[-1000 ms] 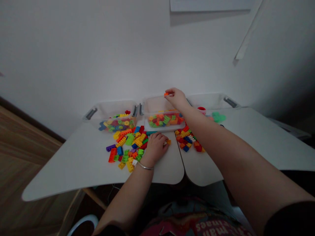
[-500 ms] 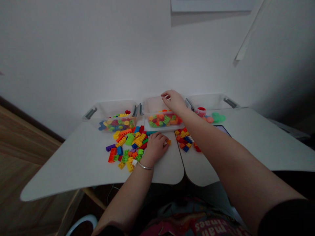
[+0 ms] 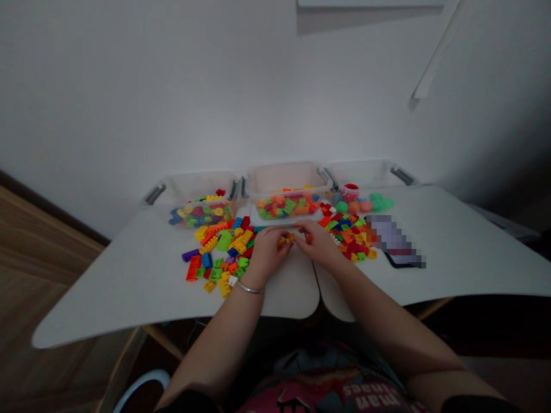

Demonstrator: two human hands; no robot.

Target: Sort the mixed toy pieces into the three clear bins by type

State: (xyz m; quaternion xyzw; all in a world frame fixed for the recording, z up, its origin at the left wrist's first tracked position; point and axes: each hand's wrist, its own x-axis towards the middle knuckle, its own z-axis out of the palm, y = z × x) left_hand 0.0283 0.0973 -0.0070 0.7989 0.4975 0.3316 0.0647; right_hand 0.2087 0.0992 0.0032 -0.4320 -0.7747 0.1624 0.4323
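Observation:
My left hand (image 3: 269, 255), with a bangle at its wrist, is closed on a small orange-yellow toy brick (image 3: 291, 237) over the middle of the table. From the other side, my right hand (image 3: 321, 246) meets it, thumb and fingers closed at the same brick. Another orange bit (image 3: 309, 238) shows under the right fingers; I cannot make out its shape. Loose toy bricks (image 3: 224, 241) in many colours spread beside my left hand. A second pile of bricks (image 3: 348, 232) lies beyond my right hand.
Three clear bins stand along the wall: a left bin (image 3: 189, 182) and a middle bin (image 3: 284, 192) with colourful pieces, and a right bin (image 3: 361, 169). Before the right one are a red cup (image 3: 350, 192) and green pieces (image 3: 381, 202). A phone (image 3: 398, 244) lies at right. A seam splits the table (image 3: 107, 287).
My right hand has come down from above the middle bin to meet my left hand at the brick. My left hand has stayed nearly in place. The right pile and phone are now uncovered.

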